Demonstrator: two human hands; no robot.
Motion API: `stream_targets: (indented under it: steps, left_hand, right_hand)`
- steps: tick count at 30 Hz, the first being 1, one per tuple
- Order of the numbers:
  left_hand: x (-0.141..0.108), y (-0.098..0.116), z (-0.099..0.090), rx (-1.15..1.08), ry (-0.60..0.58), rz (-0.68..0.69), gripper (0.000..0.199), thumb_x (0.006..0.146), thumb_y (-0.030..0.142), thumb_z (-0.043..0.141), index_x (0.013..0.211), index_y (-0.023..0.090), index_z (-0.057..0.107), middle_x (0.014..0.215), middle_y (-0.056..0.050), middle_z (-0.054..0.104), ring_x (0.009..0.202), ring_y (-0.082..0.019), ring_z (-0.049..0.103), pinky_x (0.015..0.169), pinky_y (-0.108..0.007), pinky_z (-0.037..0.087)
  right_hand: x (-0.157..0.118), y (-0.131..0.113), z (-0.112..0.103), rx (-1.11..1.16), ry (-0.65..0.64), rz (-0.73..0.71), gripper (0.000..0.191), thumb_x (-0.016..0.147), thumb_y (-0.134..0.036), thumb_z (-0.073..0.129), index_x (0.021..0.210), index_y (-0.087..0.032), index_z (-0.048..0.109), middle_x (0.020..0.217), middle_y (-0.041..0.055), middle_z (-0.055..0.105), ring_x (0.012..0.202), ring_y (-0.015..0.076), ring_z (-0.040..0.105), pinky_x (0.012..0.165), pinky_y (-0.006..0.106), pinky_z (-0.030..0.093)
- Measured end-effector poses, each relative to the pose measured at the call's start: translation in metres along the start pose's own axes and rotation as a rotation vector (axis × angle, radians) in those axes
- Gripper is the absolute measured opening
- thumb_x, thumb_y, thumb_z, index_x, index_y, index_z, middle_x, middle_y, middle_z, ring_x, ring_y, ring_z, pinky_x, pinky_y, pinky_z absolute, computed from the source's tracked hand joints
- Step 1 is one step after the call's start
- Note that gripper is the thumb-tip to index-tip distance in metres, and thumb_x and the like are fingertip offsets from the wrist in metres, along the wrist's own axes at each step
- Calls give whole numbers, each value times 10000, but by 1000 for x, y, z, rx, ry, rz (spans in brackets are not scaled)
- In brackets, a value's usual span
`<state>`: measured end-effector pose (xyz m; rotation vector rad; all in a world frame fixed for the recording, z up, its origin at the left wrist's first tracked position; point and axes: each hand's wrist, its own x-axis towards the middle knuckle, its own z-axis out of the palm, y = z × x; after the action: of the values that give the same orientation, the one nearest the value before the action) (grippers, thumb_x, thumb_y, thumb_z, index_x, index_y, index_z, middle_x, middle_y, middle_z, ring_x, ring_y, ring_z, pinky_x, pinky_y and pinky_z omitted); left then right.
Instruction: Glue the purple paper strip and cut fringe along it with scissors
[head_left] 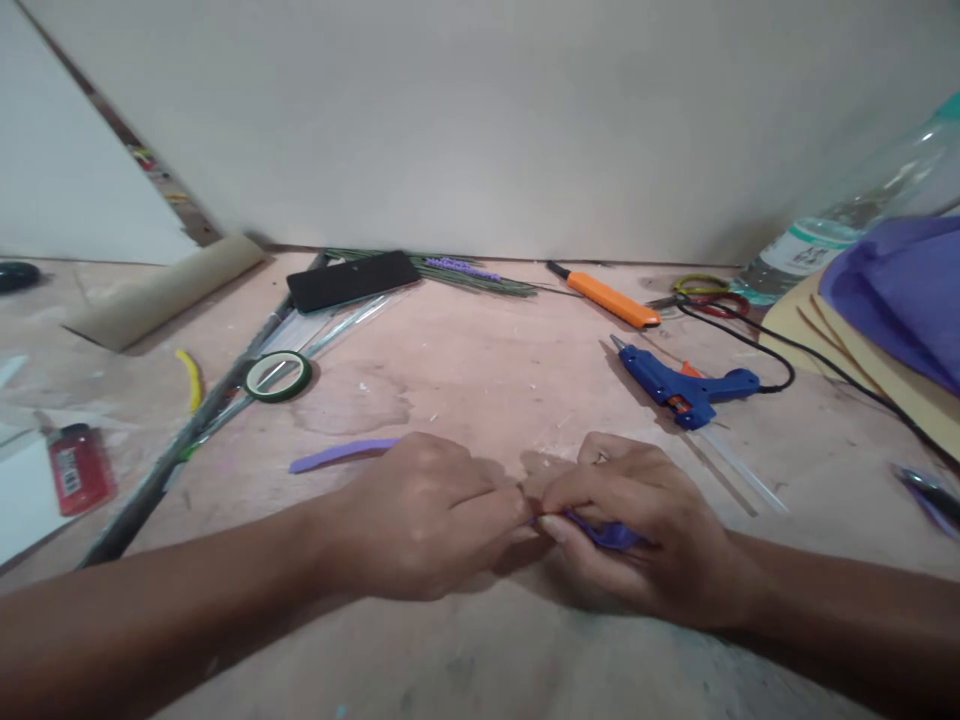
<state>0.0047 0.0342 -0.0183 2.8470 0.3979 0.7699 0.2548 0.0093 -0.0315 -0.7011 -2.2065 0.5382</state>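
Observation:
Both hands meet low in the middle of the view over the table. My right hand (637, 520) is closed, thumb and forefinger pinching a purple strip (611, 535) that looks like crepe paper or foam; its crumpled end shows inside the palm. My left hand (450, 515) is closed too, its fingertips on the same purple piece right beside the right thumb. Most of the piece is hidden by the fingers. Another purple strip (341, 455) lies on the table behind the left hand, its right end covered by the knuckles.
A blue glue gun (682, 385), an orange cutter (611, 300) and scissors (709, 292) lie right of centre. Purple sheets (900, 285) and a bottle (817, 240) stand far right. Green tape (277, 376), a phone (354, 282) and a cardboard tube (169, 290) are at left.

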Motion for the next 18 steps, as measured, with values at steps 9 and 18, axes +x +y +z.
stream_targets:
  steps: [9,18]
  left_hand:
    - [2,-37,-14,32,-120,-154,292,1063,212,503,783,212,588,766,-33,646,754,-230,534,713,-417,358]
    - [-1,-46,-12,142,-141,-139,283,1153,408,522,990,203,628,1118,-121,757,1023,-303,613,944,-484,384]
  right_hand:
    - [-11,2,-21,-1,-223,143,236,1016,-159,584,1233,-209,663,876,-2,795,690,168,696,712,327,520]
    - [-24,-13,-15,-112,-278,-86,395,974,-72,598,1348,-184,658,1080,64,788,858,231,690,749,397,562]
